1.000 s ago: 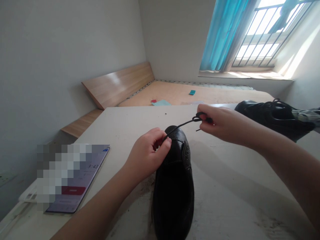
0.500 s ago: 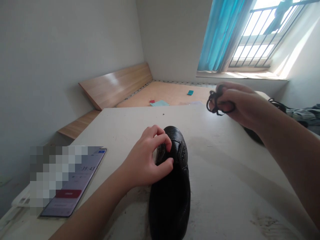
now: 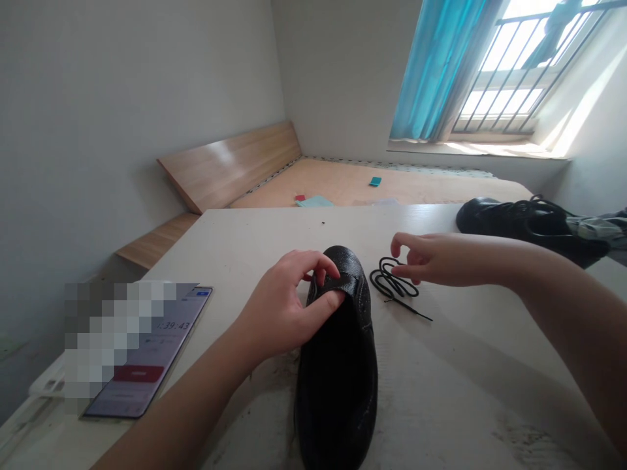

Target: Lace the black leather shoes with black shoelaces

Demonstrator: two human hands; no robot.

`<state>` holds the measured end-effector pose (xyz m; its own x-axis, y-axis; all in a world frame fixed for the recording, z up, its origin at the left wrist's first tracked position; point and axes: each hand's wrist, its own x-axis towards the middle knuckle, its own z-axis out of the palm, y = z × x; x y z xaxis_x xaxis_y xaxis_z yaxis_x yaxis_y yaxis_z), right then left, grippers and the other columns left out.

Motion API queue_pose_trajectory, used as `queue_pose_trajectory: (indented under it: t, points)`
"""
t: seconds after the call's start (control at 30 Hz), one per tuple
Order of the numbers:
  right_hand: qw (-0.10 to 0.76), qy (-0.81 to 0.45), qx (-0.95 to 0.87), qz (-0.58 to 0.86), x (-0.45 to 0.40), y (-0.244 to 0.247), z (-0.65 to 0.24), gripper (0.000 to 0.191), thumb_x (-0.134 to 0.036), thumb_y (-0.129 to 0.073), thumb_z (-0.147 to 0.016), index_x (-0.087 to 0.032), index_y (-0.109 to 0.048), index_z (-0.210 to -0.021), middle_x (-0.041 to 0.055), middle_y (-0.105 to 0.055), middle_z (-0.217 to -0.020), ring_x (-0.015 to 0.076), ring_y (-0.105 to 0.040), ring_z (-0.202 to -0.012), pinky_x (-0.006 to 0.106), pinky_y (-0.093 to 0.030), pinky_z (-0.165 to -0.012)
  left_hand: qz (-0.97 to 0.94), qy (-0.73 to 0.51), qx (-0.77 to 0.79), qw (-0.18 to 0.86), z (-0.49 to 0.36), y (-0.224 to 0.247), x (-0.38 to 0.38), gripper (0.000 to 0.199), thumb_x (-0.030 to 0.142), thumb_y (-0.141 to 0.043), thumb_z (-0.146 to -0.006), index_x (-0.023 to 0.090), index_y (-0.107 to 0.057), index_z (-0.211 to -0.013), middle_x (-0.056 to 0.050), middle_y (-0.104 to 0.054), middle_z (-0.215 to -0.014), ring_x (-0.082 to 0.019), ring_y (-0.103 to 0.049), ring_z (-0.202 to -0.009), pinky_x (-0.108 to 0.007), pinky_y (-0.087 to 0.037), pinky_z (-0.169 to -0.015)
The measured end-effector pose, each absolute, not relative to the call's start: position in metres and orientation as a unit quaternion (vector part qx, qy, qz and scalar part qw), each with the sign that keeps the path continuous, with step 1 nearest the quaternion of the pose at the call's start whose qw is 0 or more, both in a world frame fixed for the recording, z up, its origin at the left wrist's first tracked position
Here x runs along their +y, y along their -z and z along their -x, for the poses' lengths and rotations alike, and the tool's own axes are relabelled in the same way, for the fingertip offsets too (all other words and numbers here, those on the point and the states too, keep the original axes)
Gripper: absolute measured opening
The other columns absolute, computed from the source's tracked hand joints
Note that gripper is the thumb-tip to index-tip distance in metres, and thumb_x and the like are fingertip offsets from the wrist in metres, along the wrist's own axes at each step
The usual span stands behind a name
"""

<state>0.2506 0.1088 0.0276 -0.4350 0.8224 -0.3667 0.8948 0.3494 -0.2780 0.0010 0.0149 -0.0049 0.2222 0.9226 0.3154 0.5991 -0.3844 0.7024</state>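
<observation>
- Black shoe (image 3: 337, 391): on the white table (image 3: 465, 378) directly before the person, toe pointing away, opening facing up; its heel end runs down to the lower border of the view.
- Left hand (image 3: 284, 307): at the shoe's left side, forefinger bent over the tongue (image 3: 337, 282), thumb at the tongue's edge by the opening. Contact with the shoe noted; whether the tongue is pinched between the two cannot be told.
- Right hand (image 3: 428, 260): well apart from the left, to the right of the shoe's toe. Thumb and forefinger parted, with a clear gap between them; thumb tip at the lace, touching or just above it, not determinable.
- Black lace (image 3: 392, 277): lies in loose loops on the table, just right of the shoe, one end trailing toward the person.
- Second black shoe (image 3: 514, 222): far right, laces threaded, greyish material (image 3: 592, 228) at its opening.
- Phone (image 3: 147, 365): on the table to the left, screen lit, partly covered by pixelation.
- Beyond the table: bed base (image 3: 343, 176) with a small teal item (image 3: 375, 181) on it; blue curtain (image 3: 431, 72) beside a barred window (image 3: 509, 78).
</observation>
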Motion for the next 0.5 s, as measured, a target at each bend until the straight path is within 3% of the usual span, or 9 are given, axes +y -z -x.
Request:
queue_pose_trajectory:
  t: [0.13,0.23,0.33,0.43,0.5]
  points:
    - [0.047,0.154,0.843,-0.513,0.094,-0.029,-0.25,0.055,-0.059,-0.056,-0.082,-0.026,-0.056,-0.125,0.0095,-0.073,-0.103,0.0313,-0.068,-0.08,0.044,-0.047,-0.068,-0.721,-0.389,0.525,0.23,-0.003,0.008,0.015,0.012,0.031,-0.062,-0.08,0.022,-0.063,-0.087,0.002,-0.056,-0.075,-0.017,-0.056,-0.077,-0.034,-0.047,-0.08]
    - [-0.043,0.068,0.88,-0.469,0.073,-0.038,-0.242,0.04,-0.054,-0.051,-0.087,-0.027,-0.061,-0.116,0.0091,-0.071,-0.109,0.0326,-0.066,-0.09,0.046,-0.046,-0.075,-0.703,-0.403,0.537,0.236,-0.003,0.01,0.017,0.014,0.033,-0.064,-0.08,0.022,-0.064,-0.087,0.003,-0.054,-0.073,-0.016,-0.056,-0.074,-0.033,-0.048,-0.078]
    - [-0.146,0.113,0.918,-0.35,0.041,-0.055,-0.227,0.021,-0.043,-0.05,-0.094,-0.03,-0.064,-0.103,0.0021,-0.071,-0.103,0.0228,-0.065,-0.088,0.036,-0.047,-0.073,-0.696,-0.406,0.542,0.238,-0.003,0.01,0.017,0.016,0.036,-0.064,-0.079,0.021,-0.065,-0.087,0.003,-0.055,-0.073,-0.016,-0.055,-0.074,-0.034,-0.048,-0.077]
    - [-0.136,0.193,0.939,-0.251,0.012,-0.066,-0.208,0.015,-0.03,-0.052,-0.093,-0.031,-0.066,-0.099,-0.0019,-0.071,-0.099,0.0162,-0.065,-0.085,0.029,-0.05,-0.071,-0.698,-0.4,0.542,0.244,-0.004,0.009,0.018,0.018,0.037,-0.063,-0.079,0.02,-0.066,-0.086,0.001,-0.056,-0.074,-0.017,-0.056,-0.075,-0.034,-0.047,-0.077]
    - [-0.098,0.174,0.954,-0.223,0.002,-0.063,-0.194,0.014,-0.019,-0.056,-0.086,-0.026,-0.067,-0.09,0.0007,-0.072,-0.094,0.0176,-0.066,-0.084,0.031,-0.052,-0.076,-0.696,-0.395,0.547,0.245,-0.004,0.009,0.018,0.018,0.038,-0.063,-0.08,0.02,-0.066,-0.085,0.001,-0.058,-0.074,-0.018,-0.057,-0.076,-0.035,-0.046,-0.077]
